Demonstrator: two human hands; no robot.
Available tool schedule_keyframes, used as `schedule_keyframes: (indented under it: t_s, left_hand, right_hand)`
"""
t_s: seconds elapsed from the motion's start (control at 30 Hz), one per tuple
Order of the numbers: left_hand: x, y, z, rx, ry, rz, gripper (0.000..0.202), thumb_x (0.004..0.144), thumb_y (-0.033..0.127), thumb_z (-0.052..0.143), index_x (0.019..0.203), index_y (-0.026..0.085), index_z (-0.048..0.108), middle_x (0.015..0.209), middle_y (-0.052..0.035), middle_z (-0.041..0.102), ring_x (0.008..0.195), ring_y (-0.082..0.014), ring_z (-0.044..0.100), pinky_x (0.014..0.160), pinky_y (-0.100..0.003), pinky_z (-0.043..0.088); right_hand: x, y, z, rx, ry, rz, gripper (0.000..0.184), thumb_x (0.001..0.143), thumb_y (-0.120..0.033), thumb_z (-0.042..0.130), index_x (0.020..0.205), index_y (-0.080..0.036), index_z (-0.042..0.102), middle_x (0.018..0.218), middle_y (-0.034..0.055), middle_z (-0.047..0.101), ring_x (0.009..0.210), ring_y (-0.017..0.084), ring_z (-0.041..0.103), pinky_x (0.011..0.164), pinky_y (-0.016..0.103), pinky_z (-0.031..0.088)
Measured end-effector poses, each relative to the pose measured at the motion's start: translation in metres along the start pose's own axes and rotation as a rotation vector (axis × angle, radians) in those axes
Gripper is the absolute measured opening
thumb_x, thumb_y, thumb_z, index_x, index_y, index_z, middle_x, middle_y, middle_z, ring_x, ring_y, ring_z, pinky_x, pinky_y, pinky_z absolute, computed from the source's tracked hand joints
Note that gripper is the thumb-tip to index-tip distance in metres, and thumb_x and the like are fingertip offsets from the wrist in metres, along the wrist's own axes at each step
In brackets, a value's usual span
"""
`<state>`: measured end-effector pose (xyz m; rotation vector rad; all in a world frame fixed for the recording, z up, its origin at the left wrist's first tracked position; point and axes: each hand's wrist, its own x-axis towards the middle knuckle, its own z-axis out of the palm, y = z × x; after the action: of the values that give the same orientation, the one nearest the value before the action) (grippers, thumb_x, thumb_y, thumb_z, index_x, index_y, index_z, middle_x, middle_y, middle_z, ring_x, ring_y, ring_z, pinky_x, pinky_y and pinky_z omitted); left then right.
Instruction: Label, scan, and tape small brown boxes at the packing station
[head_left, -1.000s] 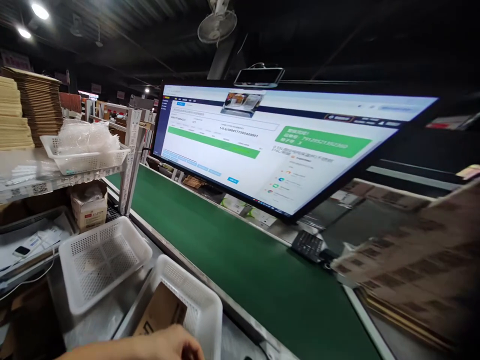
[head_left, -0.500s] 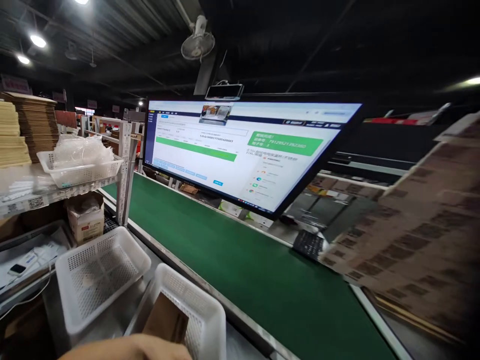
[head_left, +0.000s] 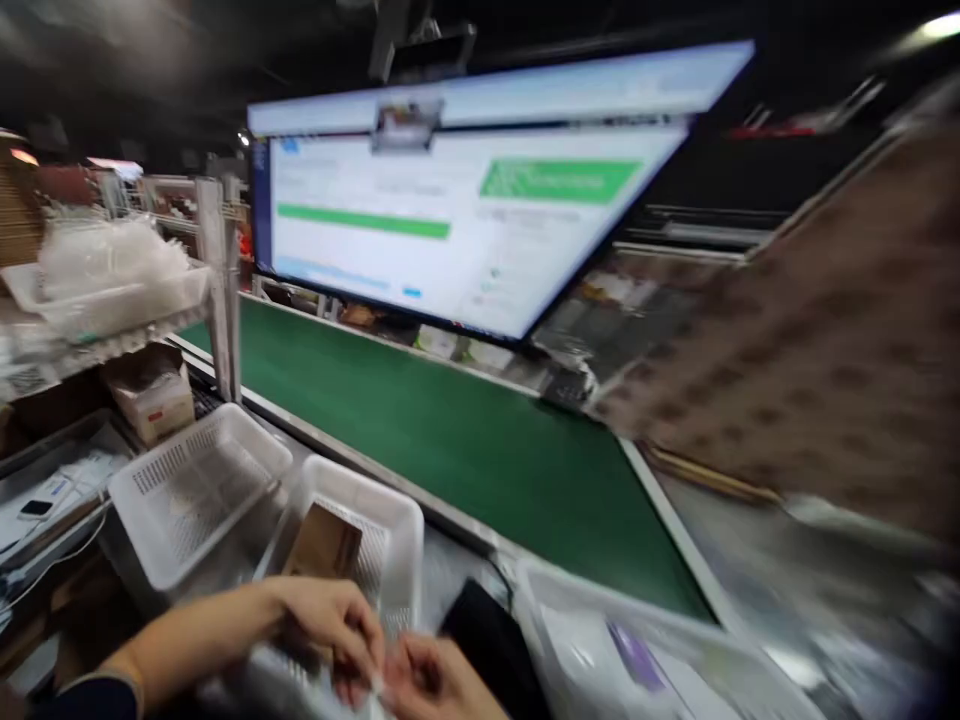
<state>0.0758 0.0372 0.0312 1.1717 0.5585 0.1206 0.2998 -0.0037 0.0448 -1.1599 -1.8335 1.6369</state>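
My left hand (head_left: pixel 330 625) reaches in from the lower left, with its fingers curled at the near rim of a white perforated basket (head_left: pixel 397 520). A brown cardboard box (head_left: pixel 324 542) lies in that basket. My right hand (head_left: pixel 435 682) comes up from the bottom edge and meets the left, fingers bent. Both hands pinch something small and pale between them, which is too blurred to name. A black object (head_left: pixel 487 640) lies just right of the hands.
A second white basket (head_left: pixel 150 520) sits to the left, beside a shelf holding a basket of clear bags (head_left: pixel 112 270). A green conveyor belt (head_left: pixel 465 450) runs under a large monitor (head_left: pixel 465 200). Brown patterned cardboard sheets (head_left: pixel 825 350) lean at right, and a tray of papers (head_left: pixel 630 650) is at lower right.
The view has dropped downward and blurred. My left hand moved up to the near basket's rim, and my right hand has come into view and joined it.
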Motion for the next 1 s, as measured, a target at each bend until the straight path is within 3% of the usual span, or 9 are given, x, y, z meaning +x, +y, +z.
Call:
schedule_keyframes:
  t_s: [0.1, 0.17, 0.27, 0.37, 0.47, 0.53, 0.67, 0.77, 1.0]
  left_hand:
    - [-0.024, 0.018, 0.015, -0.011, 0.056, -0.001, 0.054, 0.062, 0.060, 0.097, 0.080, 0.015, 0.073, 0.061, -0.0012, 0.069, 0.052, -0.0144, 0.064, 0.056, -0.026, 0.054]
    - [-0.029, 0.024, 0.015, -0.016, 0.038, 0.010, 0.042, 0.070, 0.050, 0.093, 0.078, 0.014, 0.073, 0.058, -0.0009, 0.067, 0.049, -0.0127, 0.060, 0.053, -0.024, 0.049]
    - [-0.026, 0.019, 0.016, -0.116, 0.054, 0.040, 0.033, 0.072, 0.041, 0.089, 0.071, 0.015, 0.068, 0.051, 0.0008, 0.060, 0.043, -0.0107, 0.052, 0.048, -0.021, 0.039]
    - [-0.022, 0.008, 0.021, -0.230, 0.141, 0.069, 0.030, 0.067, 0.035, 0.086, 0.070, 0.016, 0.063, 0.046, 0.0048, 0.051, 0.040, -0.0076, 0.044, 0.046, -0.019, 0.029]
    - [-0.020, -0.002, 0.020, -0.308, 0.227, 0.066, 0.022, 0.067, 0.029, 0.077, 0.072, 0.017, 0.058, 0.043, 0.0100, 0.039, 0.039, -0.0038, 0.035, 0.049, -0.017, 0.022]
    - [-0.021, -0.008, 0.017, -0.353, 0.256, 0.070, 0.021, 0.067, 0.027, 0.073, 0.071, 0.018, 0.054, 0.041, 0.0112, 0.036, 0.038, -0.0016, 0.028, 0.049, -0.016, 0.019]
    - [-0.025, -0.033, 0.011, -0.452, 0.348, 0.032, 0.028, 0.061, 0.032, 0.075, 0.066, 0.020, 0.050, 0.043, 0.0105, 0.034, 0.040, -0.0026, 0.020, 0.045, -0.018, 0.016]
    - [-0.034, -0.063, 0.007, -0.463, 0.539, -0.065, 0.034, 0.068, 0.041, 0.071, 0.063, 0.022, 0.043, 0.048, 0.0092, 0.032, 0.042, -0.0039, 0.020, 0.044, -0.020, 0.018]
    - [-0.075, -0.135, 0.001, -0.254, 1.016, -0.316, 0.031, 0.076, 0.034, 0.068, 0.059, 0.022, 0.045, 0.040, 0.0084, 0.037, 0.035, -0.0051, 0.024, 0.040, -0.019, 0.013]
  right_hand:
    - [-0.016, -0.035, 0.016, 0.121, -0.007, -0.019, 0.055, 0.070, -0.070, 0.086, 0.071, -0.020, 0.064, 0.062, -0.0027, 0.052, 0.058, 0.012, 0.043, 0.056, 0.026, 0.033]
    - [-0.017, -0.040, 0.017, 0.203, 0.023, -0.029, 0.053, 0.071, -0.065, 0.090, 0.074, -0.019, 0.064, 0.064, -0.0037, 0.054, 0.059, 0.010, 0.043, 0.055, 0.024, 0.033]
    - [-0.020, -0.032, 0.021, 0.211, 0.125, -0.122, 0.046, 0.077, -0.058, 0.090, 0.083, -0.018, 0.069, 0.072, -0.0028, 0.060, 0.064, 0.011, 0.051, 0.060, 0.023, 0.042]
    - [-0.022, -0.021, 0.029, 0.066, 0.321, -0.382, 0.033, 0.090, -0.049, 0.083, 0.103, -0.020, 0.078, 0.092, 0.0029, 0.068, 0.080, 0.015, 0.062, 0.077, 0.029, 0.055]
    - [-0.017, -0.013, 0.038, -0.073, 0.453, -0.605, 0.026, 0.100, -0.036, 0.074, 0.123, -0.025, 0.080, 0.115, 0.0085, 0.069, 0.102, 0.019, 0.068, 0.092, 0.036, 0.058]
    - [-0.012, -0.009, 0.045, -0.142, 0.469, -0.657, 0.025, 0.103, -0.029, 0.069, 0.125, -0.027, 0.080, 0.118, 0.0097, 0.071, 0.106, 0.020, 0.070, 0.093, 0.036, 0.059]
    - [0.001, 0.005, 0.059, -0.168, 0.460, -0.637, 0.014, 0.102, -0.028, 0.070, 0.109, -0.023, 0.081, 0.105, 0.0088, 0.074, 0.095, 0.019, 0.072, 0.086, 0.034, 0.060]
    - [0.024, 0.024, 0.064, -0.114, 0.481, -0.565, 0.015, 0.099, -0.031, 0.071, 0.091, -0.021, 0.077, 0.097, 0.0073, 0.074, 0.090, 0.019, 0.071, 0.084, 0.035, 0.059]
    - [0.138, 0.077, 0.060, -0.181, 0.890, -0.163, 0.010, 0.083, -0.027, 0.071, 0.075, -0.022, 0.071, 0.104, 0.0089, 0.069, 0.108, 0.026, 0.067, 0.100, 0.040, 0.055]
